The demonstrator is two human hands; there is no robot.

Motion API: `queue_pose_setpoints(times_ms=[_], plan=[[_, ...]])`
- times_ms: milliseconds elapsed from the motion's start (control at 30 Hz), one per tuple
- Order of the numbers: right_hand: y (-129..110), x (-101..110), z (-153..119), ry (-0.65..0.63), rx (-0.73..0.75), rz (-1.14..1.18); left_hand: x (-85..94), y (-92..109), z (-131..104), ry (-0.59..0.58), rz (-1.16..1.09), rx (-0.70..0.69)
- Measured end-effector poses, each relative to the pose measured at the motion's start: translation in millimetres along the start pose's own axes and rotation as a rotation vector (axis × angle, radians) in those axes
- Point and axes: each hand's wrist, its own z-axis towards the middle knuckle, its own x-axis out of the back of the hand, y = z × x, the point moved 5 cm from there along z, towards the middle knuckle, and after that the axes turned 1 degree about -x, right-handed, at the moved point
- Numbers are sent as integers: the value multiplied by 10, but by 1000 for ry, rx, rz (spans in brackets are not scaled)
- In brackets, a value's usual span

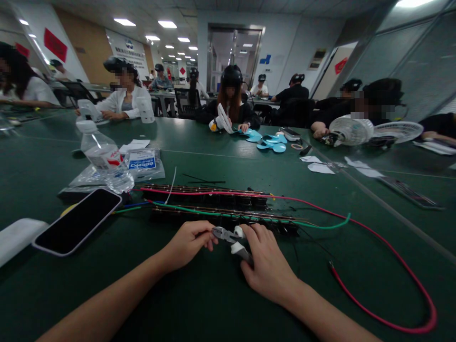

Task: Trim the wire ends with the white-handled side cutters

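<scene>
This looks like an office fitted out as a shared workroom for hands-on assembly. The long green surface carries pliers, a red wire, light-blue fan blades and a white fan grille. Along its far side sit people wearing headgear, some of them handling fan parts. The office side shows beyond that same surface: mesh-backed chairs, more workplaces, a glazed door and a wall sign with a logo. Above it run bright ceiling panels; to its right stands glass partitioning.
</scene>
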Motion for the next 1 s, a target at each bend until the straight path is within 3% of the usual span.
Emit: queue_pose_setpoints(times_ms=[1000], plan=[[9, -3, 4, 1, 14, 0, 6, 53, -5, 8, 27, 7]])
